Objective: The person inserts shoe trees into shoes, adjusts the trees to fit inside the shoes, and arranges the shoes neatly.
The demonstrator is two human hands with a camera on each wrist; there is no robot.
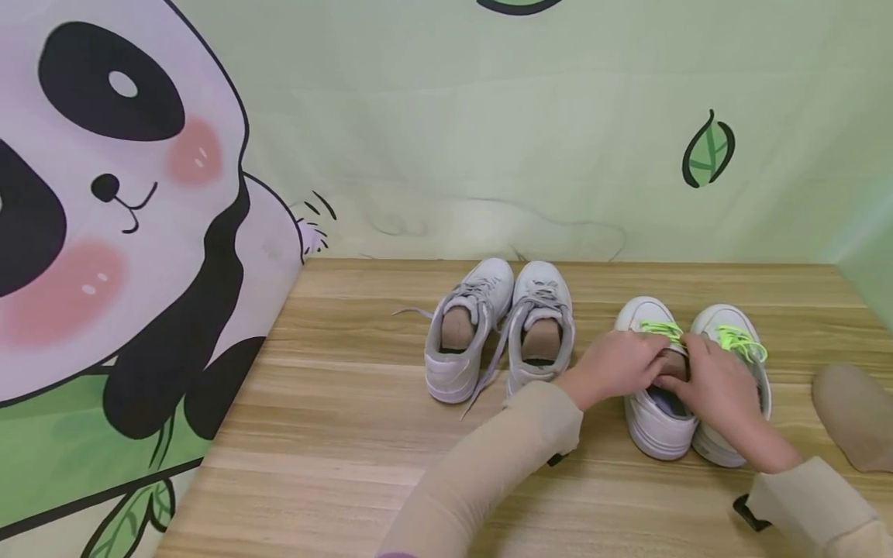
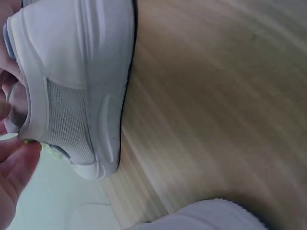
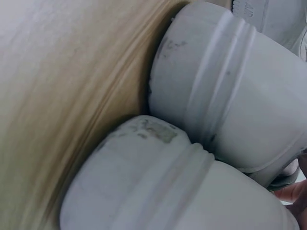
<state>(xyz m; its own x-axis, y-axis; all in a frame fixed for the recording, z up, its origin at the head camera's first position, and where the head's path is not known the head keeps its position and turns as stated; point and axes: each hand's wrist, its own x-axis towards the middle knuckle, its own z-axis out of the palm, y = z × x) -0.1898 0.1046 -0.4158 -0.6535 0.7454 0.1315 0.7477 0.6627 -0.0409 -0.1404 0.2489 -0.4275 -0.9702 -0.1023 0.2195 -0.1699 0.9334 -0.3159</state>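
Note:
Both hands meet over the opening of a white sneaker (image 1: pixel 659 426) with bright green laces (image 1: pixel 663 332). My left hand (image 1: pixel 623 363) curls its fingers at the tongue edge; in the left wrist view, its fingertips (image 2: pixel 29 152) pinch near the laces. My right hand (image 1: pixel 722 387) has its thumb inside the opening, with its fingers near the tongue. Between the hands a brown pad (image 1: pixel 674 363) shows inside the shoe, partly hidden, and the right thumb and fingers seem to grip it. The matching sneaker (image 1: pixel 718 446) stands beside it, partly behind the right hand.
A second pair, a white sneaker (image 1: pixel 449 376) and its mate (image 1: pixel 537 283), stands left with grey laces and brown pads inside. A loose brown pad (image 1: pixel 854 415) lies right on the wooden surface (image 1: pixel 335 465). A printed panda wall (image 1: pixel 139 232) borders the left.

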